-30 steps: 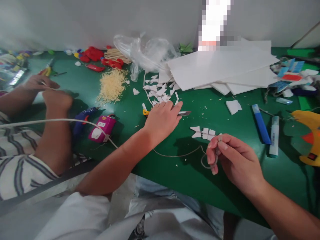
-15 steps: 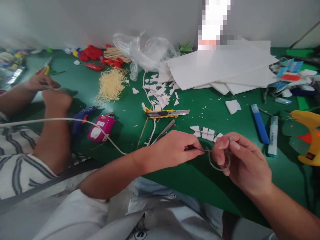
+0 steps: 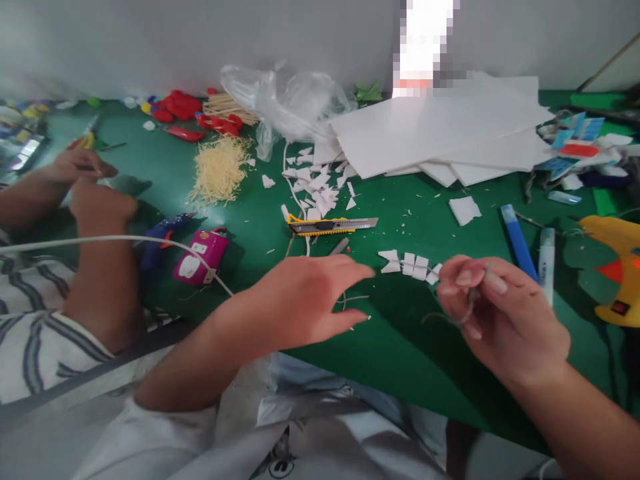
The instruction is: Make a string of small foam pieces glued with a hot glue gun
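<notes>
A thin grey string (image 3: pixel 471 303) is pinched between the thumb and fingers of my right hand (image 3: pixel 517 327), its loose end curling down to the left. Small white foam-like pieces (image 3: pixel 421 268) lie in a row along a grey line just left of those fingers; whether it is the same string I cannot tell. My left hand (image 3: pixel 305 300) is over the table with thumb and fingers apart, holding nothing. Beside its thumb lies a thin strand (image 3: pixel 355 298) on the table. A yellow utility knife (image 3: pixel 330 227) with its blade out rests beyond my left hand.
White boards (image 3: pixel 430 130) are stacked at the back beside foam scraps (image 3: pixel 320 190). A yellow glue gun (image 3: pixel 617 267) and a blue marker (image 3: pixel 520 243) lie to the right. Leftward are a magenta box (image 3: pixel 203 257), a white cable (image 3: pixel 125 238) and a co-worker's hands (image 3: pixel 83 167).
My left hand has let go of the string, opened and drawn back to the left. My right hand has shifted slightly right, still pinching the string.
</notes>
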`<state>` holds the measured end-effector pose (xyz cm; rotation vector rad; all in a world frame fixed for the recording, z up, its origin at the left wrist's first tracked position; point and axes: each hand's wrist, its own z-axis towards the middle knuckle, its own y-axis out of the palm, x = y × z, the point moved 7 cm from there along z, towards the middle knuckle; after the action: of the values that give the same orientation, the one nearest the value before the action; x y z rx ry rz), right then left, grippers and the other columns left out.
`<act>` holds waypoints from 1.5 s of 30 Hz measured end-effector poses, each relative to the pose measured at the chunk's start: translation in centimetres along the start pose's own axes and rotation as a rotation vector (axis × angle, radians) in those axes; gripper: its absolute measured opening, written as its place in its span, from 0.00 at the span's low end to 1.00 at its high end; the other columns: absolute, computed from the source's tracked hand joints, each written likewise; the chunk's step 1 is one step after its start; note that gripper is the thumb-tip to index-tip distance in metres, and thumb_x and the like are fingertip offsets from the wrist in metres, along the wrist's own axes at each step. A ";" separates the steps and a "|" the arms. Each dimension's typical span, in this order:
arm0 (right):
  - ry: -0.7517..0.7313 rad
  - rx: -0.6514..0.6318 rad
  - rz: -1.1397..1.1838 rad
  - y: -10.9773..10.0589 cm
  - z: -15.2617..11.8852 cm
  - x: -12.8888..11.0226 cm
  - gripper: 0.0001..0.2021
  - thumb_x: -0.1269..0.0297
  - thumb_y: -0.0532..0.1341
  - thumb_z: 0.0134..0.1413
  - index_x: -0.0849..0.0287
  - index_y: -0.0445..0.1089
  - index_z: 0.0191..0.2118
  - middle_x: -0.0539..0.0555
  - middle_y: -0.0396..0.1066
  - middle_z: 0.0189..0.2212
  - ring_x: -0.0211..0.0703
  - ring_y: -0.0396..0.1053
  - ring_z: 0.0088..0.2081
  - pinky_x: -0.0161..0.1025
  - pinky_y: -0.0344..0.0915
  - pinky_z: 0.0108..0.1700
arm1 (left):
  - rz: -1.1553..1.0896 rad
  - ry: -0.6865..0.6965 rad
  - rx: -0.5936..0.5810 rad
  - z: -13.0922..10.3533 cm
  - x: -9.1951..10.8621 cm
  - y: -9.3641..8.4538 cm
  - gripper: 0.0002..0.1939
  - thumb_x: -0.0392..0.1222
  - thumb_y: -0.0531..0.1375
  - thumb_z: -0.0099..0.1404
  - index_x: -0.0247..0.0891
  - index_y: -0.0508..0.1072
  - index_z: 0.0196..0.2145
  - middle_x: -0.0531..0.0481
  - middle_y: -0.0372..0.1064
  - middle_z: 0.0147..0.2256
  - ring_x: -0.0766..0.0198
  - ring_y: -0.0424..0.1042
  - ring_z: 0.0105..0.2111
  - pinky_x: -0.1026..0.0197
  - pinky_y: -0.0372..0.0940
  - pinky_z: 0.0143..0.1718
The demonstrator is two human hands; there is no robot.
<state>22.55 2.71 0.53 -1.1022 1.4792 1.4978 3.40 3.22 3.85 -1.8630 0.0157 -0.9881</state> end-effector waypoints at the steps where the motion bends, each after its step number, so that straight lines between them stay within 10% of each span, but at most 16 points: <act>1: -0.011 -0.008 -0.032 0.1 -0.1 0.0 0.09 0.52 0.70 0.53 0.50 0.80 0.30 0.50 0.78 0.28 0.30 0.59 0.16 0.32 0.50 0.13 | -0.236 0.019 0.001 0.6 0.6 0.5 0.18 0.40 0.66 0.65 0.40 0.74 0.53 0.48 0.77 0.46 0.67 0.74 0.29 0.64 0.65 0.30; 6: -0.063 0.044 -0.221 -0.3 -0.4 0.1 0.05 0.55 0.69 0.55 0.47 0.81 0.33 0.55 0.81 0.41 0.44 0.77 0.41 0.35 0.70 0.26 | -1.204 -0.099 -0.071 4.0 1.7 5.3 0.18 0.40 0.68 0.62 0.38 0.68 0.47 0.44 0.71 0.52 0.75 0.74 0.23 0.66 0.70 0.26; 9: -0.043 0.061 -0.333 -0.4 -0.5 0.2 0.03 0.57 0.70 0.56 0.46 0.82 0.34 0.54 0.81 0.44 0.49 0.77 0.50 0.35 0.72 0.28 | -1.394 -0.134 -0.069 5.0 1.8 6.7 0.15 0.38 0.68 0.61 0.38 0.67 0.42 0.54 0.73 0.35 0.73 0.72 0.19 0.66 0.68 0.22; 16: -0.048 0.095 -0.346 -0.7 -0.2 0.2 0.03 0.58 0.70 0.55 0.47 0.82 0.32 0.57 0.81 0.40 0.53 0.78 0.48 0.30 0.60 0.14 | -1.373 -0.201 -0.012 5.4 0.8 6.6 0.17 0.48 0.72 0.56 0.36 0.72 0.34 0.59 0.66 0.22 0.74 0.63 0.19 0.69 0.60 0.20; 26: -0.169 0.133 -0.302 -1.4 -0.5 -0.3 0.06 0.66 0.72 0.52 0.43 0.81 0.33 0.52 0.79 0.34 0.41 0.73 0.31 0.35 0.62 0.18 | -1.441 -0.136 0.086 4.9 -0.5 5.5 0.09 0.39 0.69 0.58 0.35 0.73 0.30 0.50 0.76 0.33 0.65 0.77 0.37 0.59 0.69 0.45; 34: -0.129 0.111 -0.335 -0.9 -0.4 -0.3 0.02 0.60 0.71 0.53 0.48 0.80 0.33 0.52 0.78 0.32 0.36 0.67 0.23 0.37 0.65 0.20 | -1.549 -0.166 -0.119 4.7 0.3 6.3 0.10 0.41 0.67 0.61 0.35 0.69 0.30 0.50 0.76 0.30 0.66 0.78 0.27 0.63 0.71 0.32; 45: -0.077 0.054 -0.551 -0.5 -0.3 -0.3 0.05 0.57 0.70 0.54 0.50 0.79 0.35 0.50 0.78 0.30 0.37 0.70 0.26 0.36 0.70 0.27 | -1.558 -0.112 -0.044 4.7 0.2 6.1 0.11 0.42 0.67 0.61 0.35 0.68 0.30 0.52 0.74 0.29 0.69 0.75 0.26 0.66 0.71 0.27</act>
<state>23.12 2.42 0.65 -1.2736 1.0396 1.0924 8.89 3.54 -1.57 -1.7684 -1.6804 -1.8185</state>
